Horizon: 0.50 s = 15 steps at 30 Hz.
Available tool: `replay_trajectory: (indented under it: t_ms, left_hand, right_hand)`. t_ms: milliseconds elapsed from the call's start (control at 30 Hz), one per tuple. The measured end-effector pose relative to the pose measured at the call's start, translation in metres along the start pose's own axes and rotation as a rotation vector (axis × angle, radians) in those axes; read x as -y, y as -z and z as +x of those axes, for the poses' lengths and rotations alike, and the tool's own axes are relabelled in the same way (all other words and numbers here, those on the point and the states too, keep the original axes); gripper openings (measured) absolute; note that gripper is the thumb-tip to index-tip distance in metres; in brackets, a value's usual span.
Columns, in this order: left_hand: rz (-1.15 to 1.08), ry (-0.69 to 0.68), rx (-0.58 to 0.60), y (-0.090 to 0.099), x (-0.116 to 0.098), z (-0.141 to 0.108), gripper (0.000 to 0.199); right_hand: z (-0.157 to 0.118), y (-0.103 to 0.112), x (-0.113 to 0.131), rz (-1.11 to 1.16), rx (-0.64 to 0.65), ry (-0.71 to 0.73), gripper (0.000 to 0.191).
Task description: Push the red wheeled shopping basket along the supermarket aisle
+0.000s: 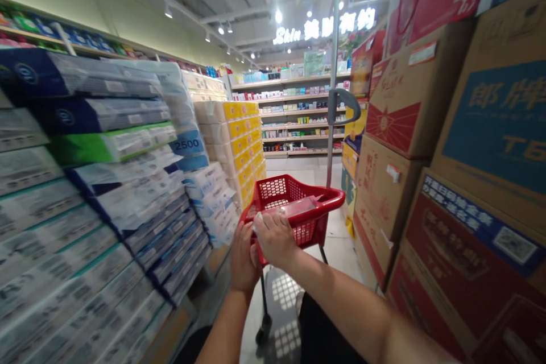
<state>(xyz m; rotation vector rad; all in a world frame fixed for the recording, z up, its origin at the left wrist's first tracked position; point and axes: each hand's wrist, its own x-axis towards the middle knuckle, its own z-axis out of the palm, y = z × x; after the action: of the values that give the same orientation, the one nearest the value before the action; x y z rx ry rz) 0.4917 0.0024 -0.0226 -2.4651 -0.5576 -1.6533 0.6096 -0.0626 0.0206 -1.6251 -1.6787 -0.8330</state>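
Nearest the camera, both forearms reached forward down a narrow shop aisle. The left hand (244,259) gripped the near left rim of a red basket trolley (294,205), its fingers curled up over the edge. The right hand (275,236) lay just beside it and partly over it — fingers closed over the same near rim, knuckles up. The two hands touched each other.

The trolley stood on a thin dark frame with a small wheel (262,333) low on the pale, glossy floor (336,250). Inside the basket lay a flat pinkish packet (301,205), too blurred to identify. A grey handle (343,103) rose on a pole on the trolley's far right side.

To the left, stacked packs of tissue paper (111,182) ran along the aisle, wrapped in blue, green and white; farther on, a block of yellow packs (245,136). To the right, cardboard cartons (430,153) were piled high — brown, red and blue faces.

At the far end, shelves of small goods (298,119) crossed the aisle under a lit white sign (326,27).
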Motion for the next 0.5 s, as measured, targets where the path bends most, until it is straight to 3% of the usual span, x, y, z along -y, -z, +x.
replay_trajectory:
  t_ms: [267, 500]
  left_hand:
    - [-0.123, 0.002, 0.022, -0.014, 0.011, 0.011, 0.041]
    - [-0.157, 0.05, 0.046, -0.004, 0.024, 0.009, 0.039]
  right_hand:
    - [0.003, -0.009, -0.009, -0.068, 0.053, -0.05, 0.037]
    - [0.006, -0.008, 0.01, -0.123, 0.098, -0.068, 0.038]
